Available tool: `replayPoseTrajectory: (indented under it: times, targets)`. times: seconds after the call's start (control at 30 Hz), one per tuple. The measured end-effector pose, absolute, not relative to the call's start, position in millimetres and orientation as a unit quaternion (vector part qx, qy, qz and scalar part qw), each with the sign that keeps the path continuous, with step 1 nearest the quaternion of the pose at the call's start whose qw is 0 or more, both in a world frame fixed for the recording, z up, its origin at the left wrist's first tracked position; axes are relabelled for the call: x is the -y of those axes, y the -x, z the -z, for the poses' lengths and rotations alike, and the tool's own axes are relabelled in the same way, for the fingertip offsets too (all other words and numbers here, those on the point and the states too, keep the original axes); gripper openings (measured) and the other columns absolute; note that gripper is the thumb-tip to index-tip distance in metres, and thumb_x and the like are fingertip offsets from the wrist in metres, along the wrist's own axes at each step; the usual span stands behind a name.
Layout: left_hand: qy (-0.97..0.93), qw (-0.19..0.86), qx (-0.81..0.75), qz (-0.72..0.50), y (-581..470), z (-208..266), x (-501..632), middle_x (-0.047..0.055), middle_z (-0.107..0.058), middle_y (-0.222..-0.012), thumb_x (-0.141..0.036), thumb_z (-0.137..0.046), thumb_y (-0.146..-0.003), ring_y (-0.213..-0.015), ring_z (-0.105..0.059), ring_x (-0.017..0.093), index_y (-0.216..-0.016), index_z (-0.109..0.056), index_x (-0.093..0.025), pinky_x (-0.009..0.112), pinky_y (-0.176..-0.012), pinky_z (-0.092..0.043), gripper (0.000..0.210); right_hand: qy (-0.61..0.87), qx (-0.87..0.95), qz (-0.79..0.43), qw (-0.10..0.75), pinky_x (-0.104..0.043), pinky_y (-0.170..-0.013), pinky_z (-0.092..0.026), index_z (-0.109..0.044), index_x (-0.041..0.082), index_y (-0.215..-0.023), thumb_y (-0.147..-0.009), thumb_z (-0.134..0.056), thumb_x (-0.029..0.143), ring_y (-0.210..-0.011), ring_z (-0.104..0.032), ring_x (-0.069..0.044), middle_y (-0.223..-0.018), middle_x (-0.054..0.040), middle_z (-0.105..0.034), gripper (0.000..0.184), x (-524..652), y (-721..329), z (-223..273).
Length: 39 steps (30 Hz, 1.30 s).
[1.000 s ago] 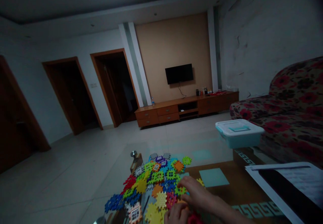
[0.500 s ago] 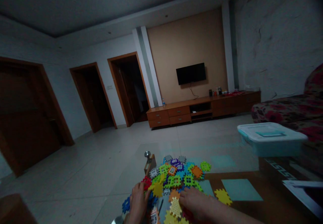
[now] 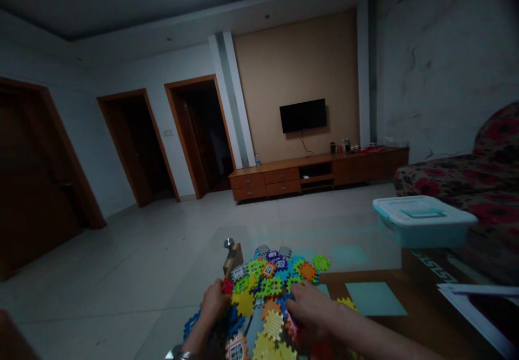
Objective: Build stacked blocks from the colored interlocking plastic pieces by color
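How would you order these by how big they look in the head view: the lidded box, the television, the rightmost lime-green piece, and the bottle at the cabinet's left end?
1. The lidded box
2. The television
3. The lime-green piece
4. The bottle
Apparent size only: the television and bottle are farther away.

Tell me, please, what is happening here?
Someone's left hand is at a red piece and the right hand beside a pink piece, in a heap of colourful notched plastic pieces on a glass-topped coffee table. I cannot tell whether either hand grips a piece. A lidded teal box stands to the right.
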<state>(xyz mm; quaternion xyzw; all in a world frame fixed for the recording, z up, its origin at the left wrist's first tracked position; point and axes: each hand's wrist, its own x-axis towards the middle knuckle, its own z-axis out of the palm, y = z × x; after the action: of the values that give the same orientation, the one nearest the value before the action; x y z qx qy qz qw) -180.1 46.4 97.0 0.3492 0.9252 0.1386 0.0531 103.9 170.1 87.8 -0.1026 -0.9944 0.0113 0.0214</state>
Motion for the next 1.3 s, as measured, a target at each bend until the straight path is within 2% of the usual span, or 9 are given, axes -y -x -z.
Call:
replayPoseTrajectory:
  times: [0.17, 0.3, 0.43, 0.6, 0.73, 0.83, 0.9, 1.07, 1.3]
  targets:
    - [-0.362, 0.002, -0.907, -0.215, 191, -131, -29, 0.018, -0.070, -0.108, -0.031, -0.050, -0.079, -0.102, -0.067, 0.027, -0.111, -0.052, -0.012, 0.034, -0.084, -0.051, 0.037, 0.177, 0.969, -0.128, 0.116, -0.040, -0.082, -0.044, -0.063, 0.018, -0.103, -0.070, -0.063, 0.027, -0.096, -0.058, -0.030, -0.105, -0.0136, -0.063, 0.034, -174, -160, -117]
    - [-0.411, -0.003, -0.871, -0.267, 178, -159, -12, 0.016, -0.066, -0.117, -0.040, -0.049, -0.076, -0.110, -0.065, 0.025, -0.113, -0.051, -0.015, 0.035, -0.093, -0.052, 0.045, 0.245, 0.936, -0.222, 0.119, -0.040, -0.083, -0.045, -0.063, 0.018, -0.104, -0.068, -0.066, 0.022, -0.097, -0.058, -0.029, -0.106, -0.0117, -0.062, 0.037, -159, -206, -129]
    - [-0.493, 0.037, -0.798, -0.345, 124, -168, 1, 0.010, -0.068, -0.114, -0.048, -0.057, -0.071, -0.108, -0.065, 0.027, -0.110, -0.057, -0.021, 0.041, -0.093, -0.055, 0.047, 0.225, 0.925, -0.282, 0.118, -0.040, -0.092, -0.044, -0.063, 0.020, -0.109, -0.065, -0.071, 0.015, -0.106, -0.056, -0.029, -0.115, -0.0106, -0.062, 0.045, -129, -230, -129]
    - [-0.579, 0.079, -0.719, -0.376, 36, -155, 7, 0.010, -0.071, -0.115, -0.038, -0.063, -0.073, -0.109, -0.066, 0.028, -0.110, -0.064, -0.024, 0.045, -0.097, -0.053, 0.040, 0.237, 0.935, -0.236, 0.114, -0.044, -0.089, -0.043, -0.064, 0.021, -0.104, -0.061, -0.078, 0.014, -0.100, -0.056, -0.031, -0.109, -0.0104, -0.062, 0.046, -105, -231, -120]
    - [-0.635, 0.103, -0.673, -0.366, -6, -126, 2, 0.012, -0.067, -0.122, -0.035, -0.063, -0.078, -0.117, -0.061, 0.028, -0.117, -0.063, -0.025, 0.044, -0.101, -0.051, 0.040, 0.237, 0.943, -0.194, 0.134, -0.041, -0.082, -0.043, -0.064, 0.021, -0.094, -0.068, -0.076, 0.021, -0.093, -0.057, -0.030, -0.103, -0.0099, -0.063, 0.028, -100, -230, -114]
    - [-0.656, 0.088, -0.646, -0.380, -18, -99, -7, 0.012, -0.067, -0.119, -0.038, -0.062, -0.080, -0.115, -0.062, 0.028, -0.118, -0.062, -0.024, 0.044, -0.100, -0.051, 0.041, 0.235, 0.945, -0.182, 0.134, -0.041, -0.079, -0.044, -0.063, 0.021, -0.091, -0.074, -0.073, 0.025, -0.092, -0.059, -0.030, -0.102, -0.0103, -0.064, 0.020, -101, -232, -113]
    - [-0.661, 0.077, -0.639, -0.386, -19, -85, -12, 0.012, -0.066, -0.119, -0.041, -0.060, -0.081, -0.115, -0.061, 0.027, -0.120, -0.061, -0.024, 0.044, -0.101, -0.051, 0.042, 0.228, 0.945, -0.193, 0.131, -0.041, -0.081, -0.045, -0.064, 0.021, -0.096, -0.074, -0.074, 0.025, -0.096, -0.059, -0.031, -0.105, -0.0112, -0.064, 0.024, -103, -234, -113]
    - [-0.669, 0.084, -0.642, -0.366, -15, -74, -15, 0.013, -0.065, -0.122, -0.048, -0.057, -0.083, -0.117, -0.059, 0.028, -0.123, -0.060, -0.025, 0.044, -0.102, -0.049, 0.046, 0.168, 0.941, -0.256, 0.143, -0.041, -0.093, -0.045, -0.058, 0.024, -0.120, -0.070, -0.079, 0.024, -0.107, -0.058, -0.032, -0.119, -0.0123, -0.063, 0.054, -108, -235, -106]
    - [-0.643, 0.086, -0.687, -0.327, -3, -69, -14, 0.013, -0.066, -0.120, -0.058, -0.058, -0.078, -0.116, -0.060, 0.031, -0.120, -0.064, -0.027, 0.045, -0.101, -0.050, 0.052, 0.193, 0.935, -0.270, 0.126, -0.040, -0.090, -0.047, -0.059, 0.025, -0.119, -0.075, -0.077, 0.037, -0.102, -0.059, -0.031, -0.113, -0.0112, -0.065, 0.049, -109, -224, -98]
